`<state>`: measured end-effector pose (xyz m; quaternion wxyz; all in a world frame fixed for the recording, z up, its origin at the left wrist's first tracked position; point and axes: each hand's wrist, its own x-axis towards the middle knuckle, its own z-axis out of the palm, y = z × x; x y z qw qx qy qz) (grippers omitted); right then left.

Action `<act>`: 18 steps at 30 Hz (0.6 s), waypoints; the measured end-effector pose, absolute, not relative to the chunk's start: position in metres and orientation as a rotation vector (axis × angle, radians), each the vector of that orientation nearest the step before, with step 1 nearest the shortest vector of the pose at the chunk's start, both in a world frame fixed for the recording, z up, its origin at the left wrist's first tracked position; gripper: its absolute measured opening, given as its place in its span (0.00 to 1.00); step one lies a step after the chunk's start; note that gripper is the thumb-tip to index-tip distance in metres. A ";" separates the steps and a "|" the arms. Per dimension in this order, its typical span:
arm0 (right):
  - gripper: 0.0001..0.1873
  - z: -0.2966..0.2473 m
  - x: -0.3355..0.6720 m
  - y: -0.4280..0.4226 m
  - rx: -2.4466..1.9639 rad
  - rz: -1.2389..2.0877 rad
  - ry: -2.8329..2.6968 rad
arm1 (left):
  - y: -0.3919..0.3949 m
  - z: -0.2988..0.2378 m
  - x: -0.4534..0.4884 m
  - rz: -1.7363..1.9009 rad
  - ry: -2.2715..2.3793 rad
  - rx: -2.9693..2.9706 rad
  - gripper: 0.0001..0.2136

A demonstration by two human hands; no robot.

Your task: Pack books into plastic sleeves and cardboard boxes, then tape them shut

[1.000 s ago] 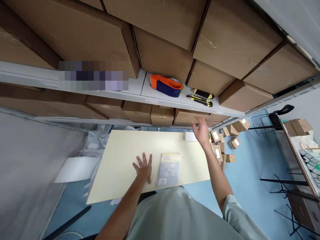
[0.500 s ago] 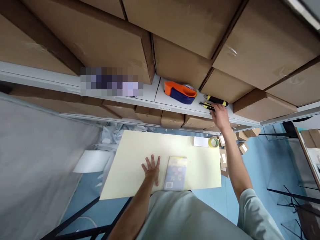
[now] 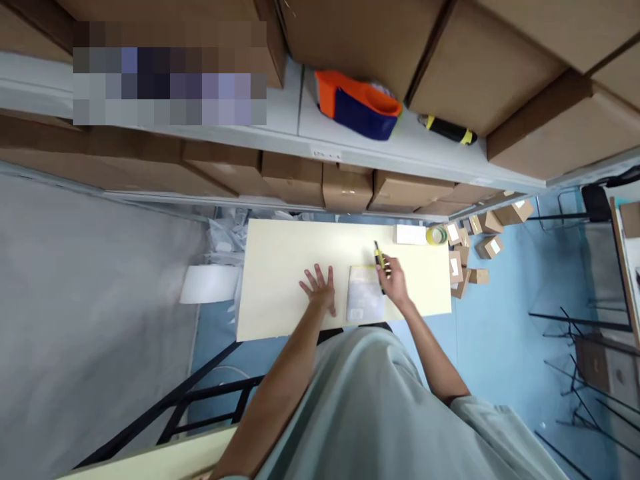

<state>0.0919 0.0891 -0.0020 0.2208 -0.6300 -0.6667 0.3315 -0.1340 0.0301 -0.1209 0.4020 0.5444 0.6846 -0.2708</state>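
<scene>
My right hand (image 3: 397,280) is closed around a yellow-and-black utility knife (image 3: 379,255), held over the right edge of a flat, book-like package (image 3: 363,300). The package lies on the pale yellow tabletop (image 3: 280,267) close to my body; its printing is blurred. To its left, my left hand (image 3: 320,290) rests on the tabletop with fingers spread, holding nothing. Whether the knife's blade is out cannot be made out.
A shelf (image 3: 280,143) above the table carries cardboard boxes (image 3: 490,67), an orange-and-blue tape dispenser (image 3: 359,107) and another black-and-yellow knife (image 3: 447,129). A white box (image 3: 410,235) and a tape roll (image 3: 437,235) sit at the table's back right. Small cartons (image 3: 489,247) lie beyond.
My right hand has taken the utility knife off the shelf and brought it down over the package. My left hand stays spread on the table. The view has tilted downward.
</scene>
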 end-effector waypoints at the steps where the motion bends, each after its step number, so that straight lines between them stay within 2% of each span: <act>1: 0.21 -0.022 0.084 0.065 -1.839 1.001 -1.783 | 0.029 -0.122 -0.133 -0.678 1.728 1.382 0.93; 6: 0.18 -0.071 0.056 -0.004 -2.097 1.268 -1.647 | 0.022 -0.124 -0.135 -0.579 1.702 1.414 0.94; 9: 0.20 -0.073 0.047 -0.012 -2.157 1.361 -1.632 | 0.016 -0.116 -0.144 -0.455 1.665 1.444 0.89; 11: 0.20 -0.071 0.041 -0.011 -2.241 1.351 -1.638 | 0.014 -0.109 -0.151 -0.352 1.665 1.489 0.75; 15: 0.20 -0.064 0.023 -0.004 -2.373 1.282 -1.665 | 0.017 -0.097 -0.160 -0.043 1.801 1.599 0.31; 16: 0.20 -0.062 0.018 -0.003 -2.381 1.259 -1.685 | 0.019 -0.096 -0.160 0.036 1.823 1.602 0.24; 18: 0.20 -0.060 0.009 0.002 -2.382 1.222 -1.740 | 0.024 -0.097 -0.159 0.150 1.838 1.571 0.17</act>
